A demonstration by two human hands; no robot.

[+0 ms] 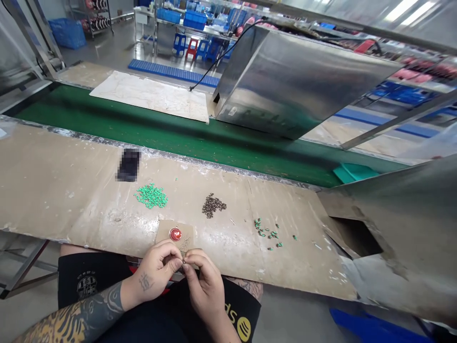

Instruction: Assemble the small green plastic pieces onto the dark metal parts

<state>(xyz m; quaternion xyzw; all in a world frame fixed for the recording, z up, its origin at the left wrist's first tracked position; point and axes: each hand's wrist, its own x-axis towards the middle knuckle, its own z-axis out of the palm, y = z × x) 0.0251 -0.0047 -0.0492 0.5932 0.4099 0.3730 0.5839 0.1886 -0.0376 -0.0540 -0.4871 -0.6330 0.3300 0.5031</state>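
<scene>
My left hand (161,267) and my right hand (203,278) meet at the front edge of the workbench, fingertips pinched together. Between them is a tiny dark piece (183,261), too small to make out fully. Just beyond my fingers lies a square of cardboard (162,231) bearing a small round red container (175,234) and scattered tiny bits. Farther back are a pile of small green pieces (152,196) and a pile of small dark brown pieces (213,205). To the right, several green-and-dark pieces (273,234) lie scattered, seemingly the two kinds joined.
A pixelated dark rectangle (128,165) lies behind the green pile. Past the bench runs a green conveyor belt (160,128), with a metal housing (303,81) over it and a white board (150,95) across its far side. At right is a panel with a rectangular hole (357,237).
</scene>
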